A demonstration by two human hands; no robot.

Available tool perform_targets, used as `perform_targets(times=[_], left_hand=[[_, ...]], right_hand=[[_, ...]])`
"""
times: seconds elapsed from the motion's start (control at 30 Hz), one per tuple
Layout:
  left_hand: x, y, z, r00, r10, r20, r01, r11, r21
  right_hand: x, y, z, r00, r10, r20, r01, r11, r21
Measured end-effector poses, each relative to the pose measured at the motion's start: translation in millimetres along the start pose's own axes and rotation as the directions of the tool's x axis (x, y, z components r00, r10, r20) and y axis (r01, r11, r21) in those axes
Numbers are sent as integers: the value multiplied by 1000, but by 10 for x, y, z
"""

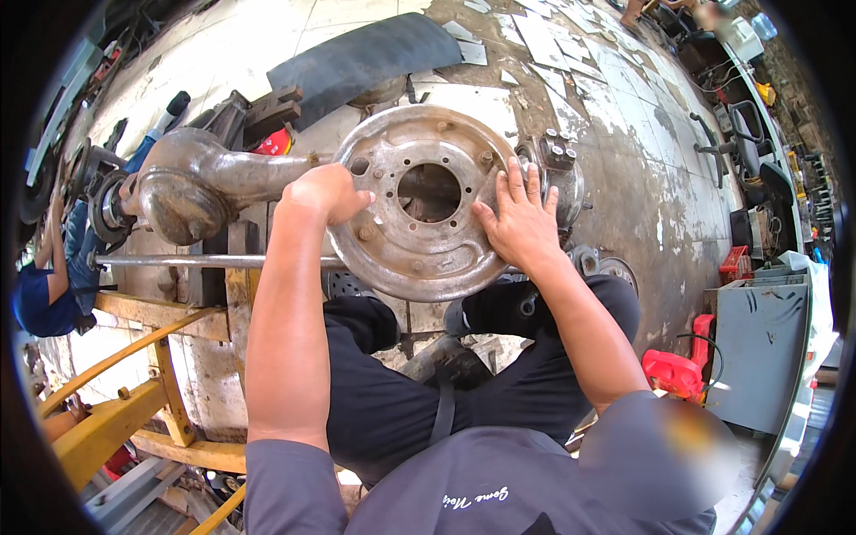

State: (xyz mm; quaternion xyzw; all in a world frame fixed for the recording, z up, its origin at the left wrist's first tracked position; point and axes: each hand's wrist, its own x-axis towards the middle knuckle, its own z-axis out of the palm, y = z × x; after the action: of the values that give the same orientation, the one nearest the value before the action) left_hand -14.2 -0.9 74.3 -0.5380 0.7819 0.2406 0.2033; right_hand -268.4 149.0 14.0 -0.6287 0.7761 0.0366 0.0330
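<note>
In front of me stands a round, worn metal brake backing plate (430, 267), with a large centre hole ringed by small bolt holes. My left hand (328, 194) is closed on its left edge, thumb on the face; the other fingers are mostly hidden. My right hand (522, 218) lies on the plate's right side, fingers stretched out and spread. Behind the plate, to the left, runs a greasy axle housing (187, 192) with a bulging middle. Just right of the plate sits a metal hub part (560, 160) with a block on top.
A metal rod (214, 260) passes left of the plate, above a yellow frame (116, 428). Beyond lies a dark curved rubber sheet (366, 62). At right are a grey cabinet (758, 348) and a red stand (678, 370). Another person in blue (49, 299) is at far left.
</note>
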Motion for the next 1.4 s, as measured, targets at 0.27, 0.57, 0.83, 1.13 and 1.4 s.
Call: perform_targets(times=[0.27,0.57,0.83,1.13,1.4], left_hand=[[20,53,-28,999,10,32,-9,1000,-26],[-14,35,-75,999,-3,48,6,998,-56],[-46,82,-126,996,-54,69,56,998,-21],[-5,29,-80,996,-51,76,53,998,-16],[34,-4,-26,1000,17,4,-16,997,-69]], right_hand=[[17,28,-34,999,-30,12,31,999,-35],[-99,-29,-133,998,-46,39,49,996,-73],[-76,153,-195,995,-100,-18,101,992,78],[57,285,-589,898,-55,-437,147,973,180],[-24,189,-45,981,-173,-89,155,971,-180]])
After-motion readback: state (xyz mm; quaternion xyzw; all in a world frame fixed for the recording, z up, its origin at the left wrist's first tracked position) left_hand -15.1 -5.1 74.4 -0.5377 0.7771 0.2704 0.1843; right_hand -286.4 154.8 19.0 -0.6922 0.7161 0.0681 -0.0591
